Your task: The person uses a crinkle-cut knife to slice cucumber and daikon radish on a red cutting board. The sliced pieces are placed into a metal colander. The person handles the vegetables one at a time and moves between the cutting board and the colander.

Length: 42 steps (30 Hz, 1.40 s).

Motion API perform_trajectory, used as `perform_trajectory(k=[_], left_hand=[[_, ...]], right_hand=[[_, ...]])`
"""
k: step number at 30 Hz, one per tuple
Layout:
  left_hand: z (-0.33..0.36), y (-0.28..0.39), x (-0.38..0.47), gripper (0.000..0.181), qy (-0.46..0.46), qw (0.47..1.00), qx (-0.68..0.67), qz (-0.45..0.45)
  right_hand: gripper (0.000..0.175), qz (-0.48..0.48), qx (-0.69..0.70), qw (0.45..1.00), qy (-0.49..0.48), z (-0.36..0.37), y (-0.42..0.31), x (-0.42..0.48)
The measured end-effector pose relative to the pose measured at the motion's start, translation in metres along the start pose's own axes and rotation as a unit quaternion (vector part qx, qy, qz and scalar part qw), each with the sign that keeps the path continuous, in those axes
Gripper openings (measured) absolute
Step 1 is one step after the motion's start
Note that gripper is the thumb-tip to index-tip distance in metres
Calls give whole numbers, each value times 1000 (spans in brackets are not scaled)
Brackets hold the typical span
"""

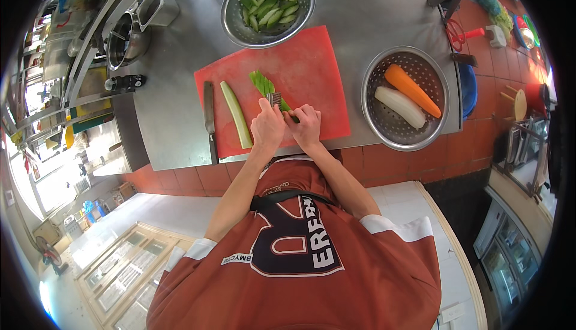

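My left hand (268, 125) grips a crinkle cutter with a ridged metal blade (274, 99), set on a green cucumber length (285, 105). The fingers of my right hand (307, 125) hold the near end of that length. Cut slices (262, 82) lie in a row beyond the blade, on the red cutting board (315, 69). To the left, a pale green cucumber strip (236, 114) lies cut face up, next to a dark-handled knife (209, 120) along the board's left edge. The cutter's handle is mostly hidden by my left hand.
A steel colander (228, 28) with cut green pieces (270, 8) touches the board's far edge. Another colander (369, 114), at right, holds an orange carrot (411, 89) and a peeled white root vegetable (399, 106). Steel containers (158, 8) and a dark bottle (126, 82) stand at left.
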<state>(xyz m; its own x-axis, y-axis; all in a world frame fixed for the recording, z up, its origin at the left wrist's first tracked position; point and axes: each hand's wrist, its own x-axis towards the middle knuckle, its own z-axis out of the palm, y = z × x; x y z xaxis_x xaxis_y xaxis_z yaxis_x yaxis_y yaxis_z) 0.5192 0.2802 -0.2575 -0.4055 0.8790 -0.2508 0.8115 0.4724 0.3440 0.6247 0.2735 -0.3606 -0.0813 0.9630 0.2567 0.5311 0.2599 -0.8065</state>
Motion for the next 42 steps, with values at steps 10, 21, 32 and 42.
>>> perform_trajectory(k=[10, 21, 32, 42], left_hand=[[22, 1, 7, 26, -17, 999, 38, 3], [6, -8, -12, 28, 44, 999, 1, 2], [29, 5, -8, 25, 12, 998, 59, -5], [10, -20, -4, 29, 71, 995, 10, -64]], right_hand=[[14, -3, 22, 1000, -14, -1, 6, -3], [14, -8, 54, 998, -18, -3, 8, -6], [14, -9, 54, 997, -47, -9, 9, -9], [15, -20, 90, 992, -88, -32, 18, -13]])
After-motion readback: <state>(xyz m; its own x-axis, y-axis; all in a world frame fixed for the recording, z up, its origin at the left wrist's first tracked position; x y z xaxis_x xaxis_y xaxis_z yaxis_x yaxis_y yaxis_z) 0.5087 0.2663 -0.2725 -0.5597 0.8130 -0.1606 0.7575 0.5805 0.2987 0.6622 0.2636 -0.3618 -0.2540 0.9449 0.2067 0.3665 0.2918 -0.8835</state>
